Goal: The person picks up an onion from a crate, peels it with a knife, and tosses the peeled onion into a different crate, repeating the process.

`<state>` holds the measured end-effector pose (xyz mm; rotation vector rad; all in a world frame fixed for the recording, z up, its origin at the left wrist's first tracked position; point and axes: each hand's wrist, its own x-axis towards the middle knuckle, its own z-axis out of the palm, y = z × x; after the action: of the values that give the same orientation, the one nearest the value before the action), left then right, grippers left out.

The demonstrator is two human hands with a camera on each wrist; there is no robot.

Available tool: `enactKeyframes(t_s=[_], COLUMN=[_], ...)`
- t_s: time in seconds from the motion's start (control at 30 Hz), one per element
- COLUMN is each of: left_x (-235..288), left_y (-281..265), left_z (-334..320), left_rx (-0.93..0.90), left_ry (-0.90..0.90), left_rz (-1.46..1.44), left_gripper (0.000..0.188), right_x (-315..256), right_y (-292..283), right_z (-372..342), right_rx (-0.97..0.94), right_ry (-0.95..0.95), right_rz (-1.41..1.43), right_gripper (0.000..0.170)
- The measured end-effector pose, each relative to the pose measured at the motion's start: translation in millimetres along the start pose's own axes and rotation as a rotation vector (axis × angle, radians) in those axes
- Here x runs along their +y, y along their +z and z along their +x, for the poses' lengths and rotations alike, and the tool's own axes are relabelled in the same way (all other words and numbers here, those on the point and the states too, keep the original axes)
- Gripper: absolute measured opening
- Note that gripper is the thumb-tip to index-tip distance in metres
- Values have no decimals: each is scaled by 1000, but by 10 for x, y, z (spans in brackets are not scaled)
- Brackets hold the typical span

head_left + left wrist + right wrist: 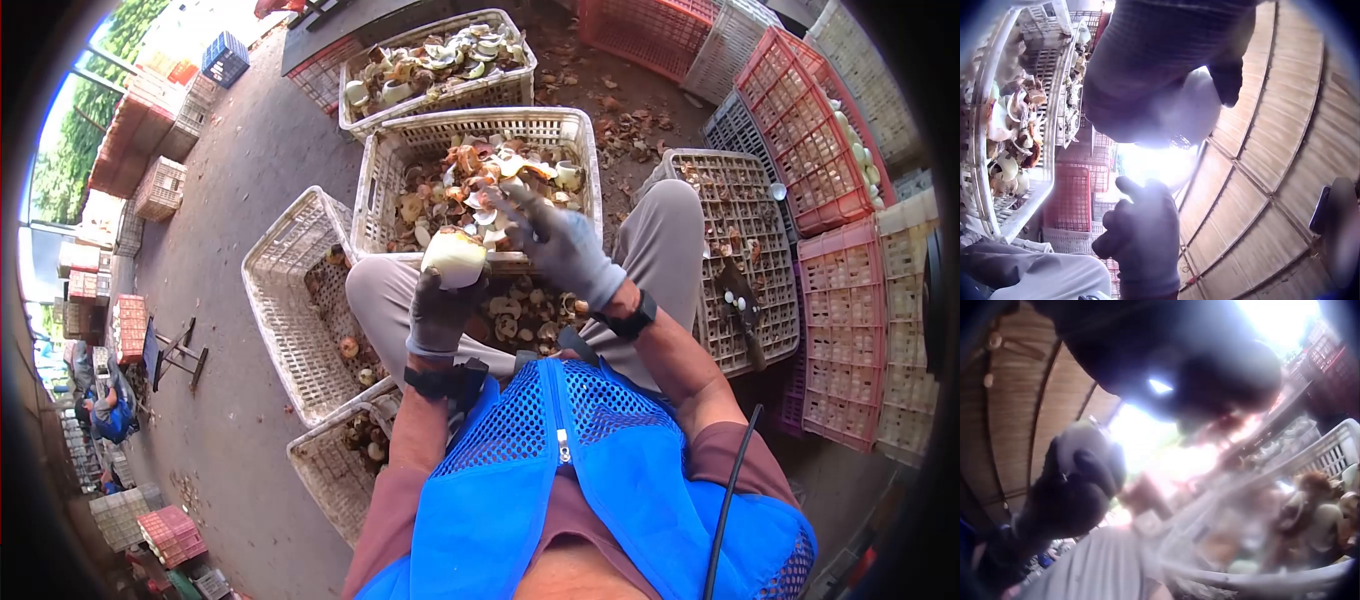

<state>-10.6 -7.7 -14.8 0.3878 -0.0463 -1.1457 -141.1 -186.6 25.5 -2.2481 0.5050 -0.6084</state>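
Head view: left hand [440,310], grip clamped on pale onion [455,259], hung by near edge of peel-filled crate [480,122]; right hand [568,250], fingers apart, above its near right corner

No readable text, labels, brands, numbers or signs on anything.

smooth onion [455,260], matt cloth gloves [572,250], plastic crate [480,121]
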Motion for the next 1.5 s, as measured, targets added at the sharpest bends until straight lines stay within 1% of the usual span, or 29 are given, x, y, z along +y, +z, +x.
enactKeyframes(t_s=[0.03,0.07,0.13,0.2,0.23,0.33,0.43,0.53,0.6,0.67,0.73,0.8,0.87,0.97,1.1,1.2,1.3,1.4,1.5], left_x=[13,31,68,99,114,151,188,201,172,108,1,-27,10,-45,-71,-69,-89,-96,-100], left_y=[15,25,93,274,359,392,476,480,242,-51,-254,-267,80,202,217,256,269,240,134], left_z=[27,43,58,41,25,6,-39,-68,-52,-16,-25,-43,-50,-64,-116,-89,-99,-116,-85], left_rx=[-19,-46,-99,-133,-148,-123,-107,-148,-84,6,139,25,-302,-199,-120,-87,-69,-56,-44], left_ry=[3,14,36,121,163,192,166,164,160,218,332,250,-32,103,86,89,129,137,130], left_rz=[-1,64,189,421,539,738,794,794,673,825,1247,956,-61,-97,-3,87,192,214,187], left_gripper=[67,68,71,77,80,85,86,86,80,75,72,72,74,76,72,70,69,69,70], right_x=[-104,-203,-329,-415,-451,-466,-467,-456,-367,-340,-356,-381,-403,-438,-513,-507,-501,-402,-363], right_y=[-40,-81,-139,-169,-187,-175,-164,-185,-79,-55,-64,-72,-92,-149,-204,-196,-156,-70,-56], right_z=[-64,-136,-243,-279,-275,-275,-284,-323,-436,-523,-570,-590,-585,-582,-535,-469,-460,-483,-483], right_rx=[-68,-137,-248,-338,-322,-323,-364,-450,-364,-347,-383,-399,-381,-350,-201,-223,-221,-74,-164], right_ry=[-57,-113,-52,26,4,-6,36,66,-18,2,95,155,164,172,-71,-81,-77,-221,-110], right_rz=[-8,-16,-44,-51,-10,85,167,156,280,346,346,334,311,327,209,66,42,-36,-222], right_gripper=[71,71,72,72,70,68,69,70,72,74,74,73,74,77,76,74,71,68,69])
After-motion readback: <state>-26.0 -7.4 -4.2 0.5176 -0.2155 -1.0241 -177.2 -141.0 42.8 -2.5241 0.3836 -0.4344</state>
